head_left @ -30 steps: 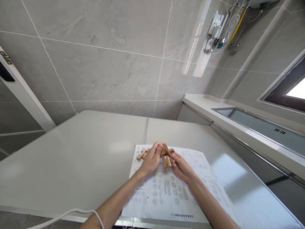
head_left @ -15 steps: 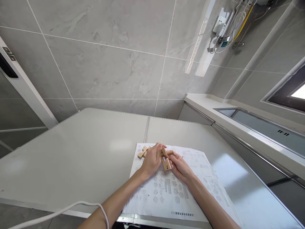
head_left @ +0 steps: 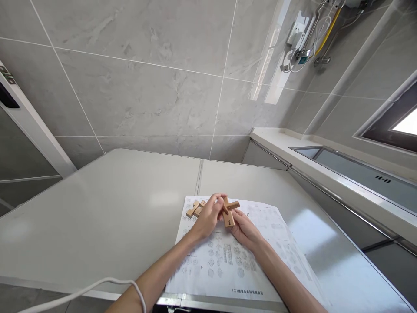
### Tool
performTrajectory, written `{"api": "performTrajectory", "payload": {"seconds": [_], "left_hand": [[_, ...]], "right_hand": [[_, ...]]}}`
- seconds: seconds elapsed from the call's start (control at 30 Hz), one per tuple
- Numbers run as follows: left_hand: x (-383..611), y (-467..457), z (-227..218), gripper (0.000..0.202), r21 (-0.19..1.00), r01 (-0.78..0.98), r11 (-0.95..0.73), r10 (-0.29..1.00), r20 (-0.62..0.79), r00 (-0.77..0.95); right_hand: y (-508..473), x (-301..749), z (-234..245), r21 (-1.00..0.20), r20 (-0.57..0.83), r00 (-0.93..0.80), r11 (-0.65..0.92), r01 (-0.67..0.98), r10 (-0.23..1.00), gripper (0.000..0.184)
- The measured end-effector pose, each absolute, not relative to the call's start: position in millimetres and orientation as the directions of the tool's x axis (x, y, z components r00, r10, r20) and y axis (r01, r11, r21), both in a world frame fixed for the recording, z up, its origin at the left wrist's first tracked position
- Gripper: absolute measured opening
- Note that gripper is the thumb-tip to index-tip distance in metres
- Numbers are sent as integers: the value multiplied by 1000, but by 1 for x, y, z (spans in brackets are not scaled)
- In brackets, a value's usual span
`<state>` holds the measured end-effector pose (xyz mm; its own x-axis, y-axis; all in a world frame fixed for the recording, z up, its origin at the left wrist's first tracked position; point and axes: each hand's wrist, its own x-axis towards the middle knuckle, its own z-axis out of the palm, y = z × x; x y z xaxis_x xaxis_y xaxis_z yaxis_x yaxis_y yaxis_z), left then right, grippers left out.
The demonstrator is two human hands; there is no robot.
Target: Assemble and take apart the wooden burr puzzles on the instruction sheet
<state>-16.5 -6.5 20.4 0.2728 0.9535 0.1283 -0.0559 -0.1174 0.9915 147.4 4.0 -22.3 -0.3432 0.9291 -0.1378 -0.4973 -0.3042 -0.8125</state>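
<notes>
Both hands meet over a printed instruction sheet (head_left: 228, 265) on a white table (head_left: 107, 213). My left hand (head_left: 206, 217) and my right hand (head_left: 245, 228) are closed on a small assembly of crossed wooden puzzle pieces (head_left: 229, 211), held just above the paper. One piece stands nearly upright with a small notch showing, another sticks out to the right. Loose wooden pieces (head_left: 194, 208) lie crossed on the sheet's far left corner, just beyond my left hand's knuckles.
A grey tiled wall (head_left: 146, 87) rises behind the table. A counter with a sunken sink (head_left: 358, 174) runs along the right. A white cable (head_left: 81, 291) loops by my left forearm. A wall socket with hoses (head_left: 302, 39) hangs at the upper right.
The upright wooden piece has turned slightly in my hands and the crossing piece now sticks out further to the right. The hands stay over the same spot on the sheet.
</notes>
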Motion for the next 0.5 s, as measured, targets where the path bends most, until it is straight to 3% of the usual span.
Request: {"api": "performTrajectory", "payload": {"seconds": [0.03,0.17,0.33,0.5], "left_hand": [[-17,-7,21,57,987,-31,-157,942,159,295],[-17,-9,22,101,937,88,-338,886,285,366],[-18,-8,24,93,893,142,-428,857,350,378],[-21,-6,31,90,915,79,-397,859,339,384]], "right_hand": [[5,149,-22,-810,-144,-331,-304,-503,933,31],[5,153,-21,-802,-180,-304,-319,-505,935,29],[4,154,-21,-794,-213,-287,-337,-505,934,35],[4,157,-19,-805,-199,-291,-325,-496,936,38]]}}
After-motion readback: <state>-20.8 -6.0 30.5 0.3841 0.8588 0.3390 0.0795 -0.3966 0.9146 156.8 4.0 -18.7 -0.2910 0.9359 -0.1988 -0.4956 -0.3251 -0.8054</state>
